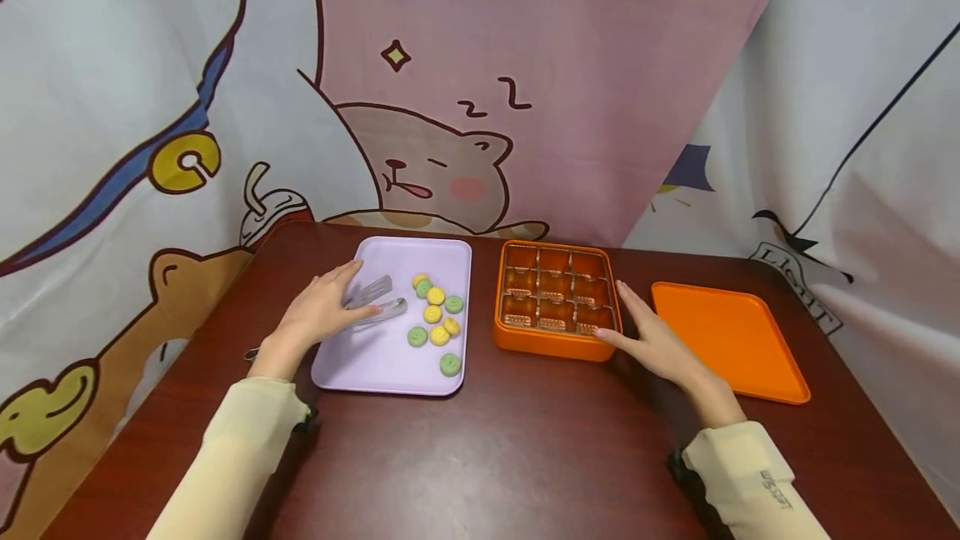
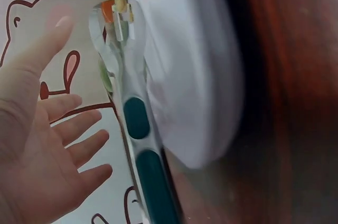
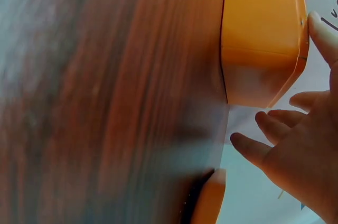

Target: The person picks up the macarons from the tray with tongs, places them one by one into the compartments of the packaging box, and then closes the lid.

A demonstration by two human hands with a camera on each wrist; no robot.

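Note:
A lilac tray (image 1: 375,361) holds several small yellow and green round cookies (image 1: 437,315) and a pair of metal tongs (image 1: 377,300). My left hand (image 1: 322,311) hovers over the tongs' handles with straight fingers. In the left wrist view the left hand (image 2: 47,145) is spread beside the tongs (image 2: 134,118), not gripping them. An orange box (image 1: 555,344) with empty gold-lined compartments stands to the right of the tray. My right hand (image 1: 652,340) lies flat against the box's right side, and in the right wrist view its fingers (image 3: 274,129) are near the box's corner (image 3: 261,28).
A flat orange lid (image 1: 723,336) lies to the right of the box. Everything rests on a dark red wooden table (image 1: 510,440). A cartoon-print curtain (image 1: 450,65) hangs close behind the table and around its sides.

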